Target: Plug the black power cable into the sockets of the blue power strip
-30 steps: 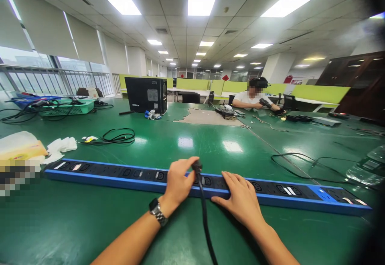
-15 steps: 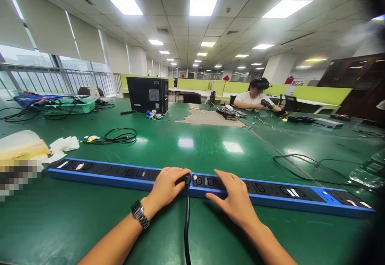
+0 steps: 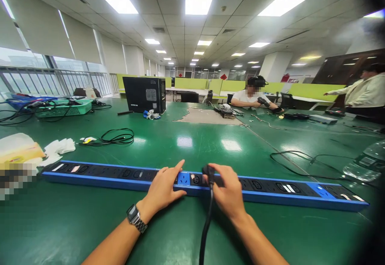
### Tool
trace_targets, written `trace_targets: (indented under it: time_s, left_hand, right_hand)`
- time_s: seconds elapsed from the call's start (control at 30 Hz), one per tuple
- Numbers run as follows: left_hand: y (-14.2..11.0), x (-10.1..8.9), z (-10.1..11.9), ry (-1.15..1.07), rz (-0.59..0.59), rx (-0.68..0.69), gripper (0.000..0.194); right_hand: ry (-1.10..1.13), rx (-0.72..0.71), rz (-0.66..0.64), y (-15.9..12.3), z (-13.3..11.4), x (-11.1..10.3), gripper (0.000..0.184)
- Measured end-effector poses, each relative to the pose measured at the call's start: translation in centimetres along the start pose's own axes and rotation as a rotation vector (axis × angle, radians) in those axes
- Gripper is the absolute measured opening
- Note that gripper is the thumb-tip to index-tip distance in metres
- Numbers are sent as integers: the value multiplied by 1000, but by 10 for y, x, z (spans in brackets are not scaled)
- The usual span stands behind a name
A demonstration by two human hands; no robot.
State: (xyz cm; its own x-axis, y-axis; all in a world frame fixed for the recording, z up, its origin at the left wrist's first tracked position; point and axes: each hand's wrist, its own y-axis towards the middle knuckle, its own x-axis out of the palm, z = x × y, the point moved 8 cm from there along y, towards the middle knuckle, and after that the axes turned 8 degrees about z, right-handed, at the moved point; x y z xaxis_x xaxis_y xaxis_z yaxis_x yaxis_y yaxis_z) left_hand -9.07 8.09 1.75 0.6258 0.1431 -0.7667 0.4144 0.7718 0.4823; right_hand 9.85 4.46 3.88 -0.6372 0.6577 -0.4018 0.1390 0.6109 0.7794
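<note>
A long power strip point(image 3: 117, 179) with a blue body and black sockets lies across the green table. My left hand point(image 3: 164, 186), with a watch point(image 3: 136, 218) on its wrist, rests on the strip left of a blue socket point(image 3: 183, 178), thumb and index finger spread. My right hand point(image 3: 230, 188) pinches a black power plug point(image 3: 208, 173) between thumb and fingers, over the strip's sockets right of the blue one. From the plug a thick black cord point(image 3: 205, 229) runs down toward me. I cannot tell whether the plug touches a socket.
A black computer case point(image 3: 144, 95) stands behind, with a coiled cable point(image 3: 117, 136) in front. Baskets of cables point(image 3: 67, 107) are far left, crumpled tissue point(image 3: 60, 146) nearer. At right lie a plastic bottle point(image 3: 368, 162) and loose cable. One person point(image 3: 251, 96) sits across; another point(image 3: 365, 90) stands far right.
The plug has passed from my left hand to my right, going left to the blue socket and then back right. My left hand has opened. Another person has come into view at right.
</note>
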Motion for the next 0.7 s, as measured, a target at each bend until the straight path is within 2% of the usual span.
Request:
trace_targets:
  time_s: [0.13, 0.23, 0.4, 0.53, 0.6, 0.7]
  left_hand:
    - [-1, -2, 3, 11, 4, 8, 98]
    - [0, -2, 3, 0, 23, -10, 95]
    - [1, -4, -2, -30, 60, -91, 84]
    - [2, -6, -2, -73, 90, -99, 75]
    - [5, -5, 6, -111, 118, -78, 63]
    - [14, 4, 30, -178, 148, 15, 41]
  right_hand:
    - [-13, 180, -69, -5, 58, -27, 36]
    - [20, 238, -145, -8, 79, -32, 39]
    - [-4, 170, -202, -9, 66, -25, 37]
    - [-92, 108, -209, -8, 59, -24, 35]
    - [-114, 66, -213, -8, 58, -25, 36]
    - [-140, 1, -207, -8, 57, -28, 37]
